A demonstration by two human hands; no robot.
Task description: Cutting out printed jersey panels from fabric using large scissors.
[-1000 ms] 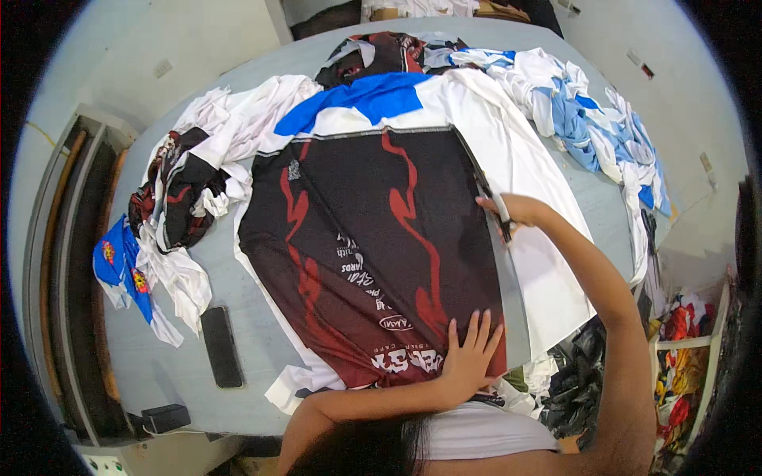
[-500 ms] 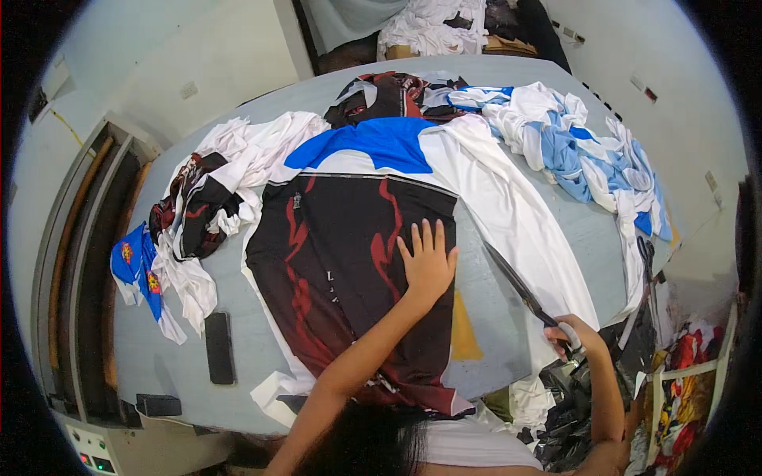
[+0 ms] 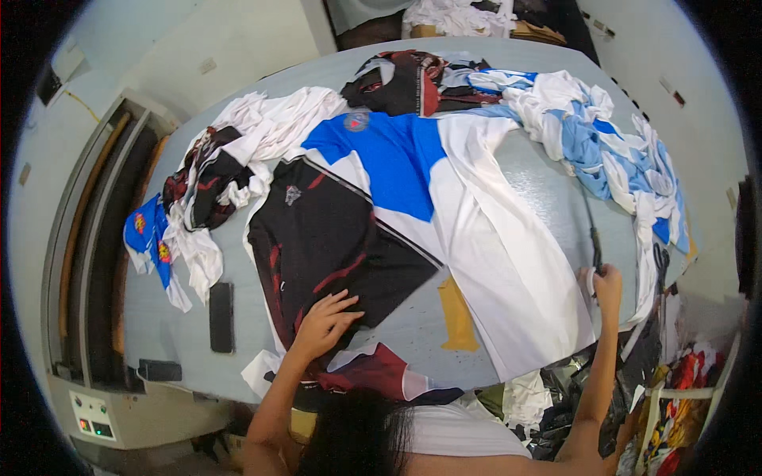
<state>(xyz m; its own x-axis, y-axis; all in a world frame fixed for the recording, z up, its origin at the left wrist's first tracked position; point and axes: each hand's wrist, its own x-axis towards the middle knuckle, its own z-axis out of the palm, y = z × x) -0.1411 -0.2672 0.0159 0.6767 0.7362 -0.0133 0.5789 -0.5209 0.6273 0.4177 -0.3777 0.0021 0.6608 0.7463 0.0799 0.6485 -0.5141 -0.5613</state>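
Observation:
My left hand (image 3: 324, 324) rests on the near part of a black and red printed fabric piece (image 3: 337, 238), its fingers spread and slightly bent. That piece lies partly folded, with its corner pointing right. Beneath and beyond it is a white fabric piece (image 3: 508, 262) with a blue printed area (image 3: 393, 163). Over at the right, my right hand (image 3: 606, 287) is closed round the handles of a pair of scissors (image 3: 594, 236). The blades point away from me, over the table beside the white fabric's right edge. Whether the blades are parted is hard to see.
A blue-grey table (image 3: 413, 361) carries heaps of white fabric (image 3: 290, 119), dark printed fabric (image 3: 389, 83) and light blue and white fabric (image 3: 587, 143). A black phone (image 3: 221, 317) lies at the left. Yellow material (image 3: 458, 317) shows near the middle. A roller machine (image 3: 103, 238) stands left.
My left hand has drawn the black and red piece left and toward me, folding it and uncovering more blue and white fabric. My right hand has moved right and farther away with the scissors.

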